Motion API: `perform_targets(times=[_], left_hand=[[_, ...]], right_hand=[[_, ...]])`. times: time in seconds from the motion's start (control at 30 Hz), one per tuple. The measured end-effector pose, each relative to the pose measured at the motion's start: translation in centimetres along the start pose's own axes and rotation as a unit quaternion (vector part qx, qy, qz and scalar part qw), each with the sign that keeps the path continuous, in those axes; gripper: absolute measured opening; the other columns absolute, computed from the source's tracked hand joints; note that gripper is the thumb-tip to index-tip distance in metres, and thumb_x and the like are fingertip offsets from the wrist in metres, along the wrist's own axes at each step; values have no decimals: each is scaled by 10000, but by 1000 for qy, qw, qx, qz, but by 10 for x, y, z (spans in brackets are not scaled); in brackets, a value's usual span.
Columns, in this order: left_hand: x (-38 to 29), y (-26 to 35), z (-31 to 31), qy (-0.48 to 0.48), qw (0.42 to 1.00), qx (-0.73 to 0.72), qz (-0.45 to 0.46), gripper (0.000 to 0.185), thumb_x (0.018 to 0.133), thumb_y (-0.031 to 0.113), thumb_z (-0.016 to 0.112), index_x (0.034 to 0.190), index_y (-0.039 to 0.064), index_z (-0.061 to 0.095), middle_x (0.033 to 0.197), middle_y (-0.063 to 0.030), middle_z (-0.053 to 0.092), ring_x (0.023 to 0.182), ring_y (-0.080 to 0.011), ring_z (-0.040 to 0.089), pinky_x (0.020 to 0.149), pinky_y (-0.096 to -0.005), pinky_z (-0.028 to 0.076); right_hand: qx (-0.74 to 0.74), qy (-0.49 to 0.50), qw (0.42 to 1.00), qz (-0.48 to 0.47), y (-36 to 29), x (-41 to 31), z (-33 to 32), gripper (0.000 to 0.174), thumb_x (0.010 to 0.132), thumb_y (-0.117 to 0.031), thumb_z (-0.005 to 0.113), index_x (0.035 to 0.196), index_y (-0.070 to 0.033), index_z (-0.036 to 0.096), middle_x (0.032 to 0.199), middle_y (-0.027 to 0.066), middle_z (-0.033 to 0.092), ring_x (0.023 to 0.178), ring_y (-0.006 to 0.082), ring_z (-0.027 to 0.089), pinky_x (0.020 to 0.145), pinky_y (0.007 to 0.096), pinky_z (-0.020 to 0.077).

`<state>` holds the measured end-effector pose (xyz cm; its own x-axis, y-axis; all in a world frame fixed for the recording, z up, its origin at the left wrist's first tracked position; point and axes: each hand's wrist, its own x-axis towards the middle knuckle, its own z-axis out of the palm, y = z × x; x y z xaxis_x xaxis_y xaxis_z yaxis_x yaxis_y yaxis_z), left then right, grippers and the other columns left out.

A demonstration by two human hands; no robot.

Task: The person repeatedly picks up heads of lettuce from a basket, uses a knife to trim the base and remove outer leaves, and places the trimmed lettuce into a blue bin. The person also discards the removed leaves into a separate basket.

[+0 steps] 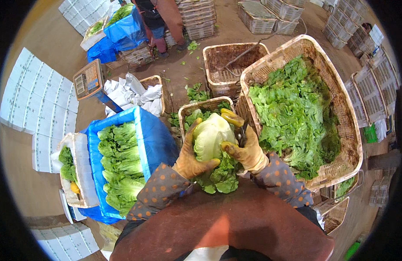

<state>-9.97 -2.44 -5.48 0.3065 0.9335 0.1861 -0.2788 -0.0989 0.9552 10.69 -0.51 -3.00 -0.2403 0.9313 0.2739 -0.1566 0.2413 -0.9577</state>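
A pale green head of lettuce (213, 135) is between my hands, its cut base pointing away from me and its leaves hanging toward my apron. Wearing a yellow-stained glove, my left hand (194, 155) grips its left and lower side. My right hand (245, 140), gloved likewise, holds a dark-handled tool (242, 132), perhaps a knife, beside the lettuce; its blade cannot be made out. Below the lettuce a small plastic crate (206, 103) holds loose leaves. At the left, a blue-lined box (138, 130) contains rows of lettuce heads (122, 163).
At right stands a large plastic crate (358, 143) of lettuce leaves (292, 120); behind is another crate (235, 45). A scale (88, 81) and white packets (132, 93) stand at upper left, a foam box (86, 176) far left. Another person (157, 26) stands beyond.
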Motion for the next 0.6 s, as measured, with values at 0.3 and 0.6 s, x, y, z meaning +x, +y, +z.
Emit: perform_targets(times=[0.3, 0.6], left_hand=[[-13, 21, -66, 105, 931, 346, 53, 1100, 592, 196, 920, 1512, 95, 326, 1416, -185, 497, 1312, -343, 503, 1103, -450, 421], [-39, -1, -70, 9, 972, -128, -196, 1135, 707, 412, 889, 1577, 85, 237, 1530, -138, 418, 1383, -282, 429, 1155, -446, 355]], right_hand=[[-192, 37, 969, 153, -8, 2, -1, 432, 811, -79, 802, 1205, -53, 627, 1022, 116, 641, 858, 222, 659, 752, 350, 562], [177, -83, 923, 331, 78, -30, 13, 785, 929, -471, 685, 1507, -52, 357, 1394, 146, 534, 1286, 264, 488, 1109, 439, 390]])
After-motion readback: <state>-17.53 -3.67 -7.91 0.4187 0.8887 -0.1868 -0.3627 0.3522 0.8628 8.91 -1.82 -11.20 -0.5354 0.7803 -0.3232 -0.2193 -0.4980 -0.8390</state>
